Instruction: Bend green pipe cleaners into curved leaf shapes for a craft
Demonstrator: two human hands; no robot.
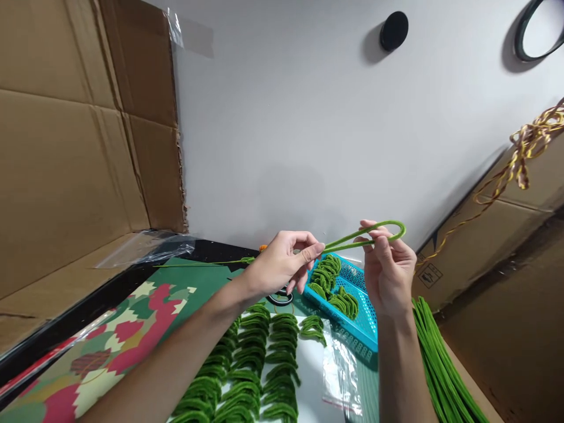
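Note:
My left hand [282,261] pinches a green pipe cleaner [352,237] that is folded into a long narrow loop, with thin ends trailing left past the hand. My right hand [388,267] is closed on the loop's rounded far end, fingers curled behind it. Both hands are raised above the table, in front of the white wall. Below them stands a blue mesh basket [363,320] with several folded green leaf shapes in it. More folded green leaf pieces [251,364] lie in rows on a white sheet under my forearms.
A bundle of straight green pipe cleaners [440,367] lies at the right. Cardboard boxes stand at the left [66,147] and right [493,252], the right one with a gold ribbon [524,147]. A clear plastic bag [339,373] and a patterned green mat [132,335] lie on the table.

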